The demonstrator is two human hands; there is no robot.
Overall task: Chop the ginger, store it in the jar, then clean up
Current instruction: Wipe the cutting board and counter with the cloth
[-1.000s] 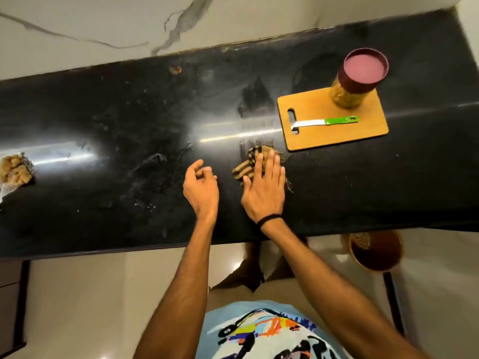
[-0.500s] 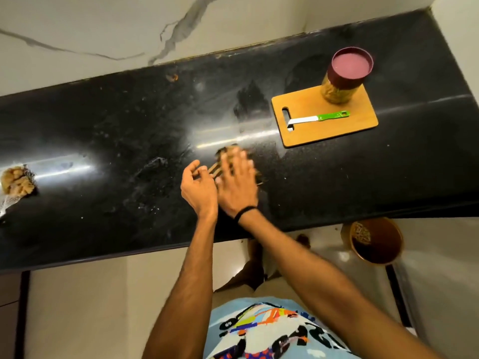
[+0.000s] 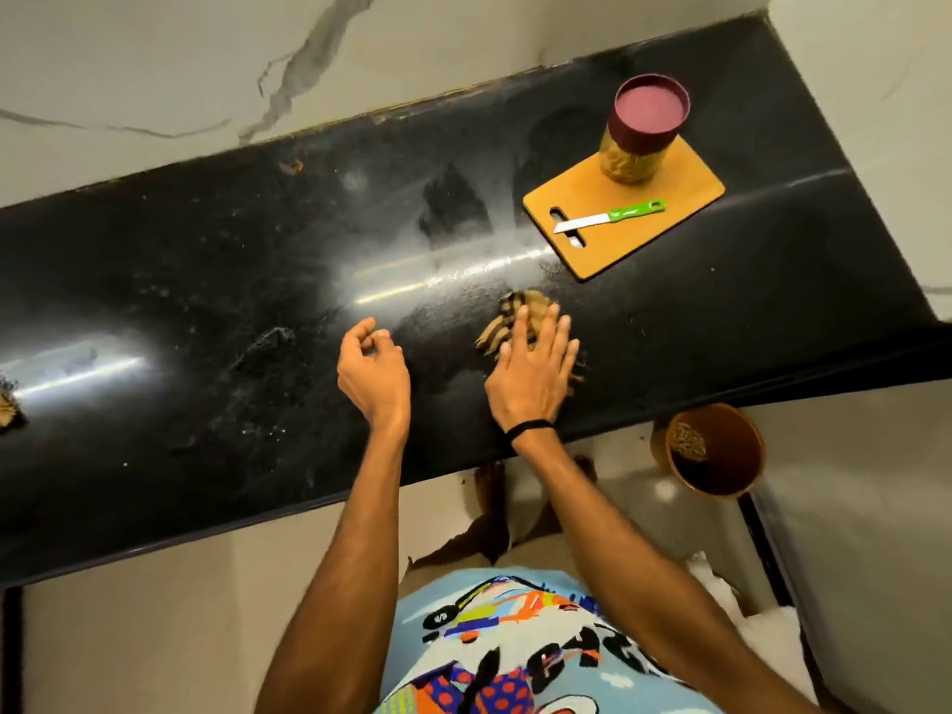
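Right hand (image 3: 530,373) lies flat, fingers straight and slightly spread, pressing a striped brown cloth (image 3: 517,307) onto the black counter (image 3: 206,301), near its front edge. A black wristband (image 3: 530,427) sits on that wrist. Left hand (image 3: 373,376) is just above the counter to the left of the cloth, apart from it, fingers loosely curled and holding nothing.

The jar (image 3: 631,157), with yellowish bits inside and a maroon lid (image 3: 651,103) on top, stands upright on the far corner of a wooden cutting board (image 3: 680,198) at the counter's right end. A green-handled knife (image 3: 608,216) lies flat on the board, its blade pointing to the handle slot.

Pale smears streak the counter between cloth and board. A brown lump (image 3: 6,409) is cut off at the left edge. A brown bin (image 3: 721,450) with scraps inside stands on the floor below the counter, right of the person.
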